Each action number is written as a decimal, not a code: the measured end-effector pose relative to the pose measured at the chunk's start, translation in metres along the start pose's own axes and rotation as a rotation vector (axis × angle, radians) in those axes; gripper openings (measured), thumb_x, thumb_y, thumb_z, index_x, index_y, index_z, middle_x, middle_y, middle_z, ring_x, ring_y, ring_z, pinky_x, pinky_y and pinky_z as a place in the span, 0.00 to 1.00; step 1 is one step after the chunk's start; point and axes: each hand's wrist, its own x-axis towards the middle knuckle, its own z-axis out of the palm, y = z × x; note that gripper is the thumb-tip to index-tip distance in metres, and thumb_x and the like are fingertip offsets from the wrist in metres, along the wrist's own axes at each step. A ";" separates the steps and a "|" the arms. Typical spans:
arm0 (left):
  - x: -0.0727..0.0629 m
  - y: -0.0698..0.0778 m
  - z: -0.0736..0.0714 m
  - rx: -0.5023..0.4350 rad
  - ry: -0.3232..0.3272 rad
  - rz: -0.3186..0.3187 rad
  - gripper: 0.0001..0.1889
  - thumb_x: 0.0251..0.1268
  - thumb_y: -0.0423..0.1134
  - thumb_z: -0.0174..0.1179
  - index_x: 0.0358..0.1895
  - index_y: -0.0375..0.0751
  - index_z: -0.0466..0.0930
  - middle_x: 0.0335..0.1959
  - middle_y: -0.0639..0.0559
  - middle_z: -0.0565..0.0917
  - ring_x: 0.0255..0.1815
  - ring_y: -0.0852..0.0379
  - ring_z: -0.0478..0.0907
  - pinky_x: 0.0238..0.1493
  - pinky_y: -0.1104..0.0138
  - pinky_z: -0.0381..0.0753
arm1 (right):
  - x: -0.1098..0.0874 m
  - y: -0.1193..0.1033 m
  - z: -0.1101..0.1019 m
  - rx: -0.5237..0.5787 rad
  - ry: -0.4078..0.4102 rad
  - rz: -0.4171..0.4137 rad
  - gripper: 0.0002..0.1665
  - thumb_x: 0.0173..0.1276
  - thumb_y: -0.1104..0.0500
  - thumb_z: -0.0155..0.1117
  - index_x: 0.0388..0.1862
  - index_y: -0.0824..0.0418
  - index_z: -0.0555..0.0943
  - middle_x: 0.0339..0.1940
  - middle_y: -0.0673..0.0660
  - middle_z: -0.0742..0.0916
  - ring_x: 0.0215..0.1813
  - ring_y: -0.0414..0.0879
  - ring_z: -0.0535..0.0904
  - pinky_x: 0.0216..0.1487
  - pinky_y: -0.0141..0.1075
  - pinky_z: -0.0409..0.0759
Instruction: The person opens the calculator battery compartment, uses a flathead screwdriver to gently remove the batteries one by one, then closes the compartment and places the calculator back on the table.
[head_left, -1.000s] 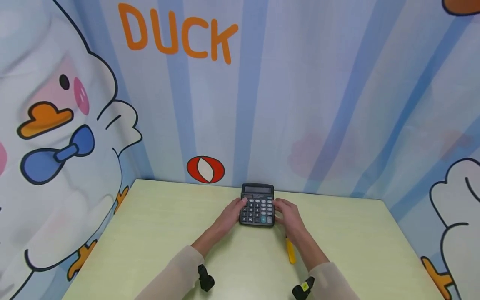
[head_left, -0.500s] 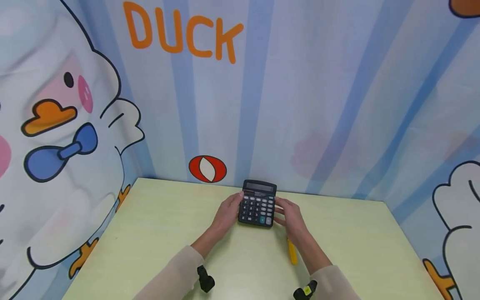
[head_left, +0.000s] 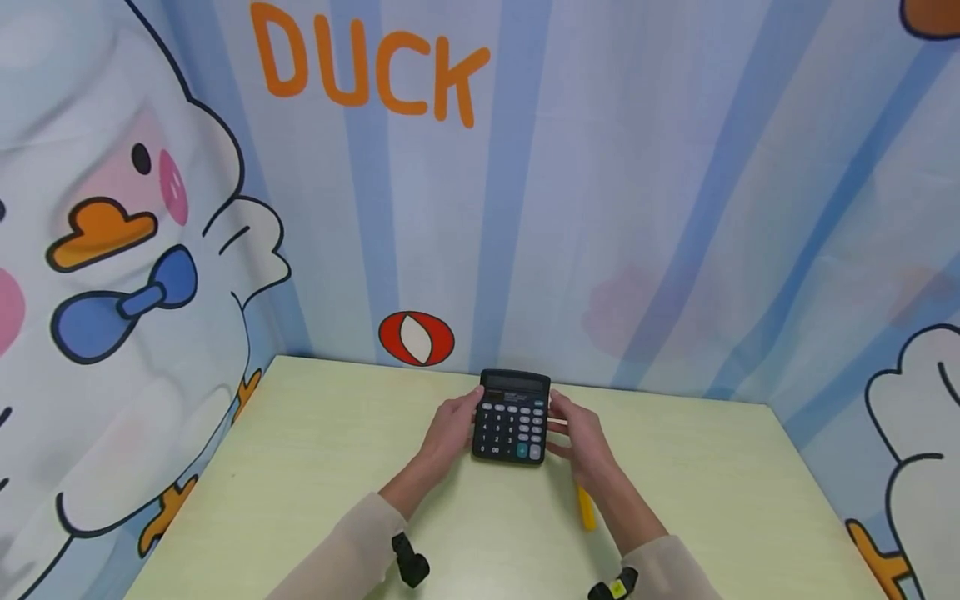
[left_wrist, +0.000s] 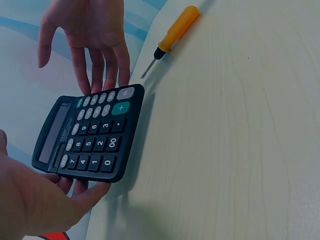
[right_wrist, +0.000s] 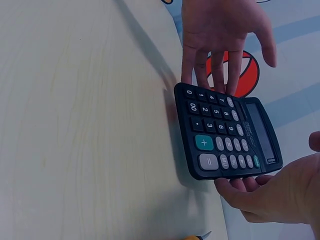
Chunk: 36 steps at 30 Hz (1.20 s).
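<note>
Backdrop (head_left: 600,167): cloth, pale blue with darker blue stripes, a large white duck (head_left: 150,358) at left, orange letters (head_left: 367,67) reading DUCK above. Table (head_left: 337,433): light, wood-grained, reaching to the cloth at its far edge. Light sleeves, left (head_left: 345,542) and right (head_left: 667,567), enter from below.

Hands: my left hand (head_left: 447,432) and right hand (head_left: 585,433) face each other across a black calculator (head_left: 512,427). Grip: neither fist is clenched; on both sides my fingers are extended to the casing's side edges, fingertips partly hidden behind it, so the calculator sits supported between them. In the wrist views my thumbs stand away from the casing.

Calculator position: toward the table's far side, face up to me, tilted, its shadow on the wood beside the lower edge. Whether that edge clears the tabletop, I cannot tell.

Screwdriver (left_wrist: 177,30): yellow-orange handle, black collar, metal shaft; lies on the table near my right wrist, its tip toward the calculator. Overhead, my right arm covers part of it.

Small black devices on the cuffs, left (head_left: 411,565) and right (head_left: 617,587).

Calculator details: grey display (left_wrist: 55,132), teal plus key (left_wrist: 120,108).
</note>
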 end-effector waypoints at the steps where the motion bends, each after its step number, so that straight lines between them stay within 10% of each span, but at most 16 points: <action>1: 0.000 0.000 0.000 -0.004 0.005 -0.007 0.44 0.78 0.70 0.48 0.77 0.35 0.72 0.65 0.40 0.81 0.64 0.45 0.77 0.62 0.52 0.82 | 0.000 0.000 0.001 0.001 0.002 0.004 0.38 0.84 0.37 0.51 0.74 0.65 0.74 0.71 0.65 0.76 0.70 0.62 0.72 0.73 0.61 0.73; 11: -0.003 0.001 0.000 0.019 0.048 0.036 0.42 0.78 0.71 0.47 0.74 0.37 0.77 0.72 0.43 0.80 0.76 0.43 0.71 0.78 0.45 0.65 | -0.002 0.004 0.003 -0.004 -0.002 0.007 0.44 0.82 0.32 0.49 0.74 0.67 0.75 0.67 0.66 0.78 0.68 0.61 0.75 0.71 0.59 0.76; 36: -0.008 0.015 -0.014 0.107 0.059 0.010 0.46 0.79 0.72 0.43 0.75 0.32 0.73 0.66 0.39 0.79 0.68 0.40 0.76 0.75 0.42 0.68 | -0.011 -0.015 -0.002 -0.102 -0.094 -0.012 0.51 0.79 0.25 0.46 0.80 0.62 0.70 0.72 0.68 0.77 0.73 0.67 0.74 0.75 0.65 0.68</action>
